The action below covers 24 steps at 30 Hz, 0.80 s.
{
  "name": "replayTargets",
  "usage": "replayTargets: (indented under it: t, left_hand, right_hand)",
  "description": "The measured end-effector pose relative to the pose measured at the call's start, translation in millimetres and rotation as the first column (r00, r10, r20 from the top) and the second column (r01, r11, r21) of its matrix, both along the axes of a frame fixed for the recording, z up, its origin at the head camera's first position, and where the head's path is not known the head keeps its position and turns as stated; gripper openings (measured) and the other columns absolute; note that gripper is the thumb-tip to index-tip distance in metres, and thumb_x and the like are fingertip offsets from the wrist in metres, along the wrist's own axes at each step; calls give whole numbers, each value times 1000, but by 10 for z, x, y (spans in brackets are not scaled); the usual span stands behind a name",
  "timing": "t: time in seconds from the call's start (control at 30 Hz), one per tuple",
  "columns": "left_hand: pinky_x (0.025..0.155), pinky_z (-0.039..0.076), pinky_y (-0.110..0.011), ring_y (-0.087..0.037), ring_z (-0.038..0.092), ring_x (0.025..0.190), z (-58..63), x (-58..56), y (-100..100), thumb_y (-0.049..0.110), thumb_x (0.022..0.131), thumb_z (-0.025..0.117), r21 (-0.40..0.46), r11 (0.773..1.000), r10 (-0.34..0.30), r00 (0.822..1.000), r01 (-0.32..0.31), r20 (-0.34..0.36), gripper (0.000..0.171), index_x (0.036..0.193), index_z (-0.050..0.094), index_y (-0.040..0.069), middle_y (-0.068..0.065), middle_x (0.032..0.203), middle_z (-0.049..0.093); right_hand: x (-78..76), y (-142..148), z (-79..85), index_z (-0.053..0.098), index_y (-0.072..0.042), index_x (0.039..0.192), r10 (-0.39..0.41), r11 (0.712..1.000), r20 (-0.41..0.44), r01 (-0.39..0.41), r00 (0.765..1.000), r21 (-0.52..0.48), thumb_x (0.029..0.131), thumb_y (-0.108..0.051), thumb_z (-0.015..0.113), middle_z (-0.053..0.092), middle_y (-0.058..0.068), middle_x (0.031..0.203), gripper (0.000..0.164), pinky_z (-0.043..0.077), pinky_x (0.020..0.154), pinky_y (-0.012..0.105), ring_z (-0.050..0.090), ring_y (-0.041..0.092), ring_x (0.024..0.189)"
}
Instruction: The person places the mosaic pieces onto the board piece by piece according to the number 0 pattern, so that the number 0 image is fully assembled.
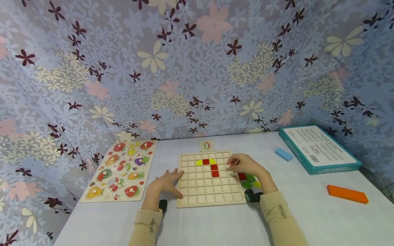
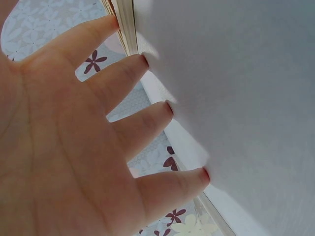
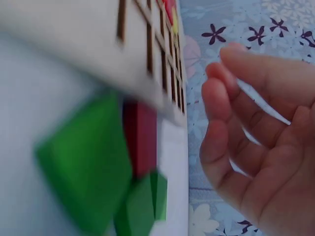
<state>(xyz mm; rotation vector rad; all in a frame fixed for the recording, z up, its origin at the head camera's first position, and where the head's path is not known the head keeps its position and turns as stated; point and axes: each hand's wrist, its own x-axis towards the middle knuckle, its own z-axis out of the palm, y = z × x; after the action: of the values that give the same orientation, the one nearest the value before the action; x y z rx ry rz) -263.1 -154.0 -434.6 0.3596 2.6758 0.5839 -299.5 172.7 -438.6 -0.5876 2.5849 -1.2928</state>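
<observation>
A wooden grid board (image 1: 200, 190) lies flat on the white table. Three red squares (image 1: 214, 167) and two yellow rounded pieces (image 1: 199, 162) sit in its upper cells. Along the board's left edge rests my left hand (image 1: 166, 182), fingers spread; its fingertips (image 2: 170, 109) press at the board's side and the table. My right hand (image 1: 244, 164) hovers at the right edge, its fingers loosely bent with nothing visible between them. Below it lie loose pieces: a red one (image 3: 142, 137), green ones (image 3: 88, 162) and a yellow one (image 1: 257, 184).
Behind the board is a small pattern card (image 1: 207, 146). A fruit puzzle board (image 1: 123, 174) lies to the left. To the right are a teal-edged box (image 1: 320, 148), a blue block (image 1: 283, 154) and an orange block (image 1: 347, 194). Flowered cloth (image 1: 197, 68) hangs behind the table.
</observation>
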Motion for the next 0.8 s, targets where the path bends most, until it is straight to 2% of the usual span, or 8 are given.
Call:
replayTargets:
  t: [0.23, 0.4, 0.6, 0.8]
  left_hand:
    - [95, 4, -77, -46, 7, 137, -7, 10, -8, 29, 64, 84, 1, 1000, -1, 1000, 1, 3, 94, 143, 36, 15, -15, 152, 20]
    - [96, 4, -77, -46, 7, 137, 1, 10, -6, 29, 64, 83, -5, 1000, -7, 1000, 7, 1, 93, 143, 35, 15, -14, 152, 20]
    - [96, 5, -77, -46, 7, 137, 14, 10, -10, 30, 64, 84, -7, 1000, 2, 1000, -2, 9, 94, 143, 36, 15, -15, 152, 21]
    - [96, 5, -77, -45, 8, 137, 20, -11, -11, 31, 64, 83, -14, 1000, 3, 1000, -3, 9, 94, 143, 35, 16, -14, 152, 21]
  right_hand:
    - [11, 198, -1, 60, 3, 100, 62, 998, 32, -62, 998, 1, 85, -4, 62, 61, 12, 93, 17, 49, 74, 32, 55, 20, 84]
    - [15, 264, -13, 61, 2, 97, 66, 996, 28, -68, 997, 51, 85, -3, 63, 61, 10, 91, 13, 50, 74, 31, 55, 19, 83]
    - [37, 275, -25, 63, -1, 93, 29, 991, 42, -34, 999, 130, 81, 2, 63, 61, 7, 89, 13, 49, 72, 32, 54, 19, 81]
    - [55, 260, -51, 64, -5, 92, -22, 979, 71, 7, 997, 204, 75, 6, 67, 60, 4, 86, 21, 47, 71, 31, 51, 18, 78]
